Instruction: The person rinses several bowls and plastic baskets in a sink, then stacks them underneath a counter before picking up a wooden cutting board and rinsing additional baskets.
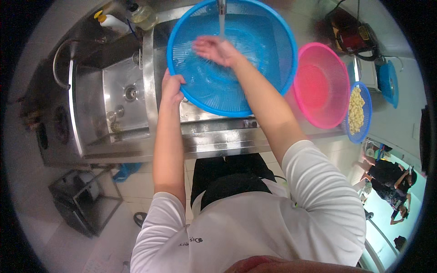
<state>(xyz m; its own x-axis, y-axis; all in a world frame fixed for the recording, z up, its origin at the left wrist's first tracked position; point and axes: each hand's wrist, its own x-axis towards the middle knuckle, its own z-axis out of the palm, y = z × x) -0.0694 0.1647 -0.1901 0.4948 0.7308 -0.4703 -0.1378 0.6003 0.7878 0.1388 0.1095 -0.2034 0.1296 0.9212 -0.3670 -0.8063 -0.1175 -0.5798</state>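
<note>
A large blue plastic colander basket point(205, 99) is held over the right-hand sink basin, beneath a running tap point(222, 6). My left hand point(172, 87) grips its rim at the lower left, thumb over the edge. Inside the basket's mouth my right hand point(216, 51) is spread, slightly blurred, beside the stream of water point(222, 27). Nothing shows in its fingers. The basket looks bare inside apart from wet, shiny ribs. Most of the basin under it is hidden.
Left is a second steel sink basin point(126, 75) with a drain. A pump bottle point(114, 24) stands behind it. To the right are a pink basket point(321, 88) and a smaller blue basket point(367, 119) holding pale food pieces point(356, 111). Two people point(389, 184) are farther off.
</note>
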